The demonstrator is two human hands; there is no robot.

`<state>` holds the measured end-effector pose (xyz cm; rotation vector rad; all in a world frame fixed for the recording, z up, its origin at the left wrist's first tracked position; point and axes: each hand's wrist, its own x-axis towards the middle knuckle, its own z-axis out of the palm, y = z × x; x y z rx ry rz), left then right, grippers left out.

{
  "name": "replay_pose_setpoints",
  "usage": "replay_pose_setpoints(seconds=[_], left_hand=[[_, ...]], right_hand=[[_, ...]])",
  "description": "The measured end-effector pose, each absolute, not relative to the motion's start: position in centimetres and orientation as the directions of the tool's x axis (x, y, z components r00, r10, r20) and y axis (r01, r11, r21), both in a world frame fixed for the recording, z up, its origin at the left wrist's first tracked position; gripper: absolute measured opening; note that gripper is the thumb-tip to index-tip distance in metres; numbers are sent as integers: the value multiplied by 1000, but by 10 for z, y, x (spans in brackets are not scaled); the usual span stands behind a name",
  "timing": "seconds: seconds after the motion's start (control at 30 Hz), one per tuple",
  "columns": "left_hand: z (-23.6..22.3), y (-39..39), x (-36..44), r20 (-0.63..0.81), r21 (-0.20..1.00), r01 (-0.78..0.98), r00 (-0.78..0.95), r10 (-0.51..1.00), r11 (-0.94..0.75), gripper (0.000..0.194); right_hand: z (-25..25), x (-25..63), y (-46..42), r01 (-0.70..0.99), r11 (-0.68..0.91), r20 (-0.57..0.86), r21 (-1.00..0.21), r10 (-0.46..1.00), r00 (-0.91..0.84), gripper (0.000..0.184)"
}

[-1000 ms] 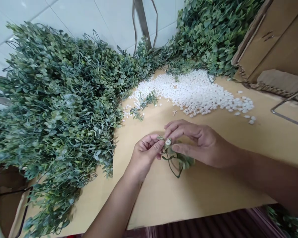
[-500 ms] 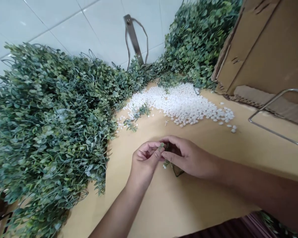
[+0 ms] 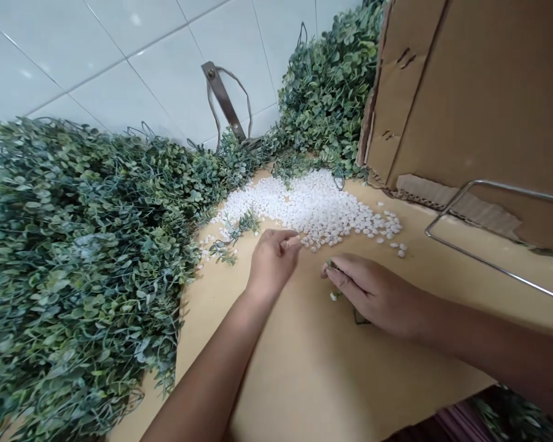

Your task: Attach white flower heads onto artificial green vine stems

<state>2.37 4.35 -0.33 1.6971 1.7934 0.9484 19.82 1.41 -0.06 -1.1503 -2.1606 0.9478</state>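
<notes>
Tan tabletop (image 3: 295, 380) against tiled wall, left hand (image 3: 274, 258) nearly closed, fingertips together near white pieces (image 3: 322, 209), right hand (image 3: 378, 291) pinched a green sprig (image 3: 333, 296) above the tabletop.

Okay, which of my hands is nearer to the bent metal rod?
Right. Your right hand is left of the bent metal rod, closer to you; your left hand is farther left, beside the white pieces.

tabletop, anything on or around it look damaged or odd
The cardboard has a torn-looking lower edge, with ragged corrugation exposed. A few white pieces lie strayed off the right end of the main pile.
</notes>
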Motion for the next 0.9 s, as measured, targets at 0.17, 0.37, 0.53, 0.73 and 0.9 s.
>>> replay_pose_setpoints(seconds=[0.17,0.37,0.53,0.73,0.9], left_hand=[[-8,66,27,214,428,893,50,976,-139,16],[-10,62,25,298,203,942,201,933,-267,23],[-10,65,25,254,71,936,318,914,-345,27],[-8,66,25,318,109,926,313,895,-362,24],[-5,65,26,232,138,904,367,901,-404,27]], right_hand=[[3,195,15,482,400,139,-780,861,-490,26],[0,193,18,554,381,72,-740,864,-498,26],[-2,193,21,540,395,91,-743,860,-503,28],[-5,194,22,552,358,72,-753,878,-472,31],[-3,193,20,565,354,59,-745,879,-473,26]])
